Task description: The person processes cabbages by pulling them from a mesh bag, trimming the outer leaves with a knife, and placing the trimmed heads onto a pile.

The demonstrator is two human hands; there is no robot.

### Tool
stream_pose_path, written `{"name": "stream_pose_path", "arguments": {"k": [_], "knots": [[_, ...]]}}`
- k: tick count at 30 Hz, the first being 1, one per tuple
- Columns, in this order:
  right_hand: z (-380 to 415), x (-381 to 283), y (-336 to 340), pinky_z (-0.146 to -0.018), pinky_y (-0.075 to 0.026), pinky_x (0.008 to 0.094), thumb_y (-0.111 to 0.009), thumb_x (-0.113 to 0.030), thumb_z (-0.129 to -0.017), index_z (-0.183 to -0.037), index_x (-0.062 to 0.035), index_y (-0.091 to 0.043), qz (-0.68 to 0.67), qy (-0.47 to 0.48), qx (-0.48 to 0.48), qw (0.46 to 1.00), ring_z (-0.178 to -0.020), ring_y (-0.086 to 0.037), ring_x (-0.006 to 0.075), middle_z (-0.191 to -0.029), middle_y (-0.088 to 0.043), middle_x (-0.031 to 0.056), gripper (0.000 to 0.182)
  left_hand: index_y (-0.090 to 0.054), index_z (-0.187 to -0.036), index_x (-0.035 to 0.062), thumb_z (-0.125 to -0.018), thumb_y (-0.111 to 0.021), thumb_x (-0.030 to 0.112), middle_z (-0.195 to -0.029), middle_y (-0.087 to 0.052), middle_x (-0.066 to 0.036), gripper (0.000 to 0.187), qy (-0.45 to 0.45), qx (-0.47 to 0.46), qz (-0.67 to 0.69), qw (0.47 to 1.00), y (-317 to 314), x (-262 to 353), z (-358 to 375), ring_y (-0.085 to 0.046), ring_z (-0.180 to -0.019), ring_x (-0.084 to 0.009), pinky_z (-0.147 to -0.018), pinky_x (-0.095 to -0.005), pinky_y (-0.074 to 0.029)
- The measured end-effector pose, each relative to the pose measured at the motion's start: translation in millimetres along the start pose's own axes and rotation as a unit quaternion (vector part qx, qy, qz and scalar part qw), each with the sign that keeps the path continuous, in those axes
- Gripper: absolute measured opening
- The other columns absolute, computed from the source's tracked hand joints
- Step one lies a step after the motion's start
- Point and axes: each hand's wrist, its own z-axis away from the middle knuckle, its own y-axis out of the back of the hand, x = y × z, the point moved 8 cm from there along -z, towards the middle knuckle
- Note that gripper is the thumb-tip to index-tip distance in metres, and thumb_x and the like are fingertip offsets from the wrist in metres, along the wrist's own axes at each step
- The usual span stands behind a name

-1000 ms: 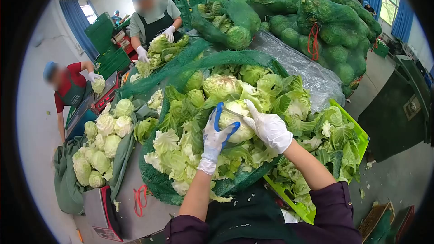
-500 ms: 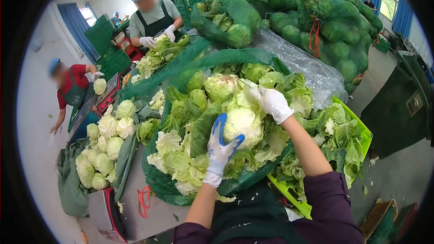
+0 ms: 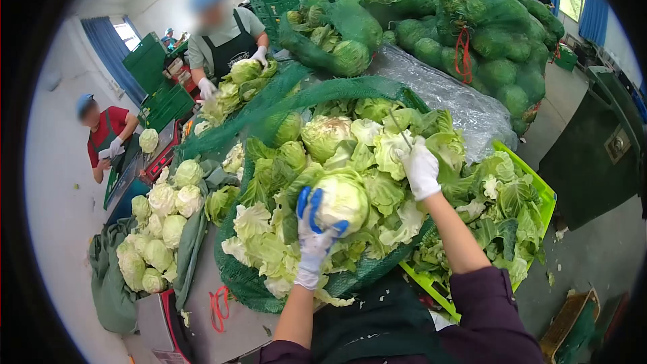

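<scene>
My left hand (image 3: 315,229), in a white glove with blue coating, is wrapped round the near left side of a pale, trimmed cabbage (image 3: 344,197). To its right, my white-gloved right hand (image 3: 421,170) is closed on a knife with a thin blade (image 3: 399,127) pointing up and left; its handle is hidden. The blade is apart from the cabbage. Loose outer leaves (image 3: 259,229) and a browned cabbage (image 3: 326,136) lie around my hands in an open green mesh sack (image 3: 242,290).
Trimmed cabbages (image 3: 158,254) fill a green cloth sack at left, near a scale (image 3: 158,323). A lime-green crate (image 3: 539,185) of leaves stands at right. Full mesh sacks (image 3: 499,47) lie behind. One co-worker (image 3: 229,44) handles cabbage across the table; another (image 3: 111,135) stands far left.
My left hand has moved the cabbage slightly left and turned it. My right hand has drawn away from it, raising the knife into clearer view. The far-left co-worker's hands have come together.
</scene>
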Motion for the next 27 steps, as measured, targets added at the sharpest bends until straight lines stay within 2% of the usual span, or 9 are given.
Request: {"name": "stream_pose_path", "arguments": {"k": [3, 5, 8, 11, 13, 16, 19, 23, 27], "knots": [[65.1, -48.1, 38.5, -0.068, -0.053, 0.0398, -0.072, -0.033, -0.081, -0.128, 0.0003, -0.043, -0.093, 0.041, 0.056, 0.993, -0.078, -0.066, 0.0344, -0.086, -0.068, 0.0201, 0.065, -0.037, -0.140, 0.0025, -0.081, -0.074, 0.019, -0.143, -0.036, -0.011, 0.072, 0.088, 0.035, 0.168, 0.981, 13.5, -10.7, -6.5, -0.041, -0.128, -0.0219, -0.103, -0.0368, -0.043], [114.9, -75.4, 20.2, -0.070, -0.053, 0.0402, -0.073, -0.036, -0.079, -0.135, 0.0045, -0.035, -0.233, 0.100, -0.041, 0.966, -0.079, -0.065, 0.0381, -0.093, -0.066, 0.0256, 0.079, -0.033, -0.141, 0.0017, -0.083, -0.072, 0.019, -0.143, -0.037, -0.010, 0.072, 0.151, 0.043, 0.259, 0.953, 10.7, -14.3, -8.2, -0.042, -0.127, -0.0211, -0.103, -0.0364, -0.042], [146.9, -74.0, -52.2, -0.080, -0.052, 0.0368, -0.081, -0.037, -0.070, -0.143, 0.0070, -0.023, -0.264, 0.001, -0.158, 0.951, -0.091, -0.066, 0.0328, -0.104, -0.066, 0.0225, 0.103, -0.034, -0.142, 0.0043, -0.087, -0.066, 0.013, -0.140, -0.040, -0.007, 0.064, 0.153, 0.069, 0.263, 0.950, 6.5, -11.3, -4.8, -0.047, -0.123, -0.0190, -0.099, -0.0326, -0.044], [101.5, -78.6, -32.0, -0.076, -0.053, 0.0344, -0.082, -0.035, -0.070, -0.138, 0.0053, -0.037, -0.394, 0.128, -0.153, 0.897, -0.086, -0.066, 0.0239, -0.098, -0.069, 0.0174, 0.091, -0.036, -0.141, 0.0052, -0.085, -0.065, 0.008, -0.137, -0.043, -0.008, 0.063, 0.192, 0.088, 0.257, 0.943, 6.8, 3.0, 15.8, -0.050, -0.117, -0.0177, -0.097, -0.0313, -0.045], [73.7, -77.1, -15.6, -0.054, -0.049, 0.0257, -0.077, -0.029, -0.078, -0.130, -0.0043, -0.053, -0.424, 0.061, -0.312, 0.848, -0.056, -0.055, 0.0074, -0.075, -0.064, 0.0030, 0.062, -0.042, -0.139, 0.0058, -0.082, -0.067, 0.006, -0.126, -0.048, -0.009, 0.062, 0.243, 0.092, 0.229, 0.938, 7.1, 2.3, 35.8, -0.053, -0.111, -0.0172, -0.094, -0.0306, -0.046], [45.8, -59.1, -26.2, -0.050, -0.045, 0.0240, -0.076, -0.031, -0.080, -0.129, -0.0049, -0.054, -0.337, 0.041, -0.357, 0.870, -0.050, -0.051, 0.0063, -0.069, -0.061, 0.0007, 0.059, -0.049, -0.135, 0.0068, -0.077, -0.071, 0.005, -0.118, -0.050, -0.011, 0.062, 0.124, -0.038, -0.048, 0.990, -5.5, 18.9, 24.0, -0.054, -0.108, -0.0212, -0.091, -0.0315, -0.046], [51.6, -53.3, -22.0, -0.051, -0.046, 0.0306, -0.064, -0.042, -0.087, -0.131, -0.0062, -0.051, -0.301, 0.059, -0.299, 0.904, -0.046, -0.054, 0.0147, -0.063, -0.060, 0.0067, 0.058, -0.050, -0.134, 0.0084, -0.066, -0.080, 0.016, -0.118, -0.046, -0.016, 0.075, -0.033, 0.012, -0.230, 0.973, -7.3, 37.2, -15.3, -0.049, -0.109, -0.0313, -0.097, -0.0388, -0.041], [73.7, -44.5, -18.5, -0.062, -0.049, 0.0408, -0.040, -0.050, -0.097, -0.139, -0.0025, -0.038, -0.216, 0.083, -0.257, 0.938, -0.053, -0.061, 0.0321, -0.062, -0.061, 0.0184, 0.064, -0.047, -0.135, 0.0030, -0.067, -0.080, 0.028, -0.132, -0.046, -0.019, 0.080, -0.090, -0.020, -0.327, 0.940, -22.2, 43.2, -45.1, -0.042, -0.125, -0.0346, -0.103, -0.0416, -0.036], [80.7, -59.8, -7.4, -0.059, -0.050, 0.0444, -0.038, -0.047, -0.098, -0.131, 0.0042, -0.044, -0.084, 0.173, -0.126, 0.973, -0.058, -0.062, 0.0363, -0.063, -0.062, 0.0200, 0.061, -0.044, -0.137, 0.0024, -0.067, -0.078, 0.031, -0.135, -0.046, -0.021, 0.083, -0.090, -0.088, -0.308, 0.943, -36.9, 26.4, -50.7, -0.042, -0.126, -0.0362, -0.104, -0.0441, -0.036]]}}
